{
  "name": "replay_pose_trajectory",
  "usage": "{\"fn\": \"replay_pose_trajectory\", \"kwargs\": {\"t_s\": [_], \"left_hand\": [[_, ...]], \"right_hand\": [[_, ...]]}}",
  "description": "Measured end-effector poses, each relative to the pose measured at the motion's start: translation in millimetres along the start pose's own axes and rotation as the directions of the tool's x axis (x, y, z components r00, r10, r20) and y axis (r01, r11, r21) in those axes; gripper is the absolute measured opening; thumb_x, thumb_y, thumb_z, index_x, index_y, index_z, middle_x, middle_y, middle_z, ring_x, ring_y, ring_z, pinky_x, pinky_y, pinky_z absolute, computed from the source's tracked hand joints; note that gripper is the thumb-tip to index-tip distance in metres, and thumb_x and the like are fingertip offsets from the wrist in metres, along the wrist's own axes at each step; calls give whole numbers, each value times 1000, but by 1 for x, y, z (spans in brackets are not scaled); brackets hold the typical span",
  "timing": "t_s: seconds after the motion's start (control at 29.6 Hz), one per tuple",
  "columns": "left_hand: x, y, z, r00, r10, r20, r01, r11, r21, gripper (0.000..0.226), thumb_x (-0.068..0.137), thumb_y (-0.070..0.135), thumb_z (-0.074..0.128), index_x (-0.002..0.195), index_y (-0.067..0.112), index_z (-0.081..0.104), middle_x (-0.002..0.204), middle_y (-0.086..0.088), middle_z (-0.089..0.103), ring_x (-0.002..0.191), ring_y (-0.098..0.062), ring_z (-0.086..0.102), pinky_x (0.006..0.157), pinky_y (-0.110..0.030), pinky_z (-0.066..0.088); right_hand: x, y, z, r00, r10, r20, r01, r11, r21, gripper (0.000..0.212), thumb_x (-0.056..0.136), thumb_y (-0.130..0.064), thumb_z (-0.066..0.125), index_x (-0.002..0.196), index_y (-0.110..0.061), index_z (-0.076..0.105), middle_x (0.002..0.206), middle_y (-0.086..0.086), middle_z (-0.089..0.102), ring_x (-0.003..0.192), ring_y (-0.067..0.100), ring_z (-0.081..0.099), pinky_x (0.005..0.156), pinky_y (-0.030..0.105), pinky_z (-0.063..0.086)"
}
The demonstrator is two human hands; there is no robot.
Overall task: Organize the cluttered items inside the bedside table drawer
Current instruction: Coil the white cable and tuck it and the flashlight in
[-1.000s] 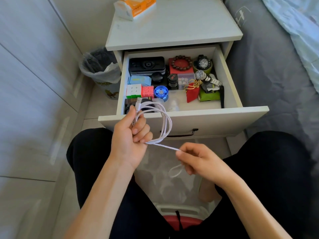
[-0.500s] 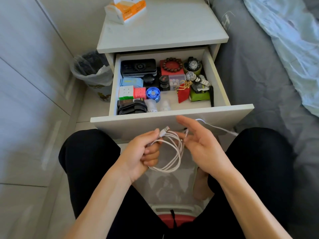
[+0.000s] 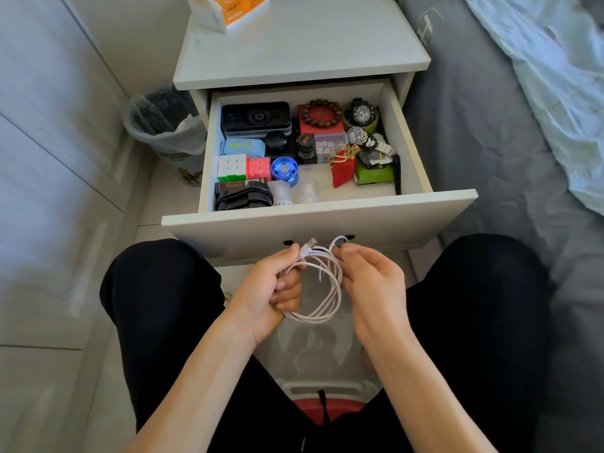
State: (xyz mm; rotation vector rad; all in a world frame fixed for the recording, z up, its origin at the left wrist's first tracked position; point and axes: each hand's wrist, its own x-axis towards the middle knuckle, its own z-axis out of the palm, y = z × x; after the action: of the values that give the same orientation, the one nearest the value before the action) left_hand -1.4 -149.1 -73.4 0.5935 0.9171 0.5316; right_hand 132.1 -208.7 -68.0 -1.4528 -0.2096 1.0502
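A white USB cable is coiled into loops in front of the open drawer of the white bedside table. My left hand grips one side of the coil, the plug sticking up past my thumb. My right hand pinches the cable's other end at the coil's top right. Inside the drawer lie a black case, a cube puzzle, a blue yo-yo, a bead bracelet on a red box, two watches and a red pouch.
A lined waste bin stands left of the table, by the pale wardrobe doors. An orange and white box sits on the tabletop. The grey bed lies at the right. My knees flank a clear lidded bin on the floor.
The cable's loose tail has been wound into the coil. My right hand went from pulling the strand out to pinching its end at the coil. Both hands dropped below the drawer front.
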Motion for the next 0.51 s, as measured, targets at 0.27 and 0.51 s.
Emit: {"fn": "replay_pose_trajectory", "kwargs": {"t_s": [0.27,0.51], "left_hand": [[-2,-4,3,997,70,23,-72,993,97,27,96,32,56,73,21,66,49,4,26,36,-6,20,36,-18,21],[-9,-13,6,920,392,17,-342,780,523,15,97,35,58,87,25,63,53,2,48,47,-14,46,47,-27,44]], "right_hand": [[1,-7,-19,918,-7,396,67,988,-137,19,91,-3,65,109,-8,70,96,11,75,77,20,69,74,28,57],[1,-18,-28,812,-97,575,321,898,-302,17,95,-17,64,110,-20,72,98,-3,75,88,9,69,76,22,53]]}}
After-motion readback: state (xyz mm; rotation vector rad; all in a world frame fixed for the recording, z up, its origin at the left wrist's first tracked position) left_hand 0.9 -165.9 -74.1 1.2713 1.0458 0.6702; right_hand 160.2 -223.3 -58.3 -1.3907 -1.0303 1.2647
